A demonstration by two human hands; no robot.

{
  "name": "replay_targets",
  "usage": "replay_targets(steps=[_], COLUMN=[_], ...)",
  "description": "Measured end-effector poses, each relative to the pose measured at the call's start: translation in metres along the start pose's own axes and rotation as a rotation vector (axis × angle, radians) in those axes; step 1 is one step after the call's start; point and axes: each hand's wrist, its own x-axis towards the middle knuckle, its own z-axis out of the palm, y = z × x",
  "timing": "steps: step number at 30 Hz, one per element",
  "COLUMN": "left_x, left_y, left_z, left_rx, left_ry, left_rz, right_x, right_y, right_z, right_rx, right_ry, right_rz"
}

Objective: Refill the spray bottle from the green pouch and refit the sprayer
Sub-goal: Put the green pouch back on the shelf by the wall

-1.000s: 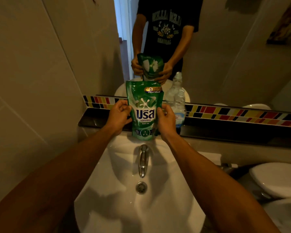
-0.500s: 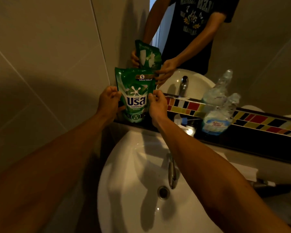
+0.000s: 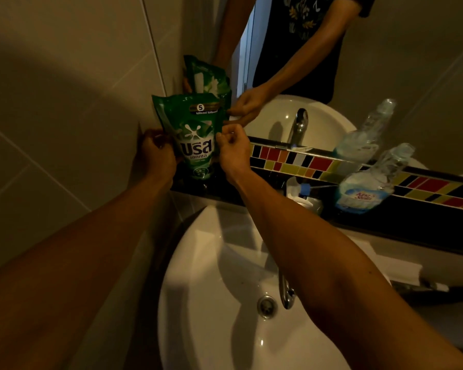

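The green pouch (image 3: 195,134) stands upright on the dark ledge (image 3: 401,222), tucked into the left corner by the tiled wall. My left hand (image 3: 154,156) grips its left edge. My right hand (image 3: 231,152) touches its right edge with the fingers curled; whether it still grips is unclear. The clear spray bottle (image 3: 372,182) with a pale blue label stands on the ledge to the right, its neck bare. The white and blue sprayer (image 3: 301,192) lies on the ledge between pouch and bottle.
The white basin (image 3: 211,303) with its chrome tap (image 3: 285,292) and drain (image 3: 265,306) is below my arms. A mirror above the ledge reflects the pouch, bottle and a person. A band of coloured tiles (image 3: 318,165) runs under the mirror. Tiled wall on the left.
Both hands carried the pouch from over the basin's middle to the left corner of the ledge. The view swung left, so the bottle now lies far to the right.
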Motion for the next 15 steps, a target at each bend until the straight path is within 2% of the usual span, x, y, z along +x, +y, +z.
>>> replay_targets(steps=[5, 8, 12, 15], left_x=[-0.019, -0.043, -0.079, -0.108], left_y=[0.002, -0.002, -0.015, -0.022], left_z=[0.013, 0.021, 0.035, 0.053], left_rx=[0.043, 0.071, 0.169, 0.206], left_ry=[0.156, 0.226, 0.091, -0.132], left_rz=[-0.110, -0.131, -0.111, -0.083], right_x=[-0.017, -0.035, -0.064, -0.086], right_y=[0.001, 0.012, 0.017, 0.017], right_z=[-0.022, -0.052, -0.101, -0.140], right_rx=[-0.011, -0.070, -0.124, -0.165], right_ry=[-0.033, 0.009, 0.125, 0.205], right_rz=[0.038, 0.013, -0.050, -0.085])
